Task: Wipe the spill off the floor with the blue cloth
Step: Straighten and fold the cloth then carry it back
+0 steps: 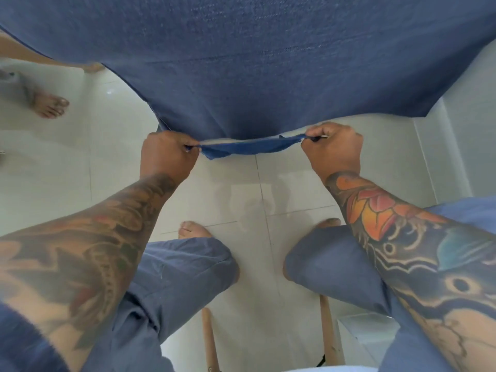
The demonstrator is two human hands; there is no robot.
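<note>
A large blue cloth is spread out in the air and fills the whole upper part of the view. My left hand pinches its near edge at one corner. My right hand pinches the same edge at the other corner. The edge sags a little between the two fists. On the pale floor tiles between my knees lies a faint wet sheen, the spill. The cloth hides the floor farther out.
My knees in blue trousers and my bare foot frame the wet patch. Two wooden chair legs stand beneath me. Another person's bare foot is on the tiles at the far left. A white wall rises at the right.
</note>
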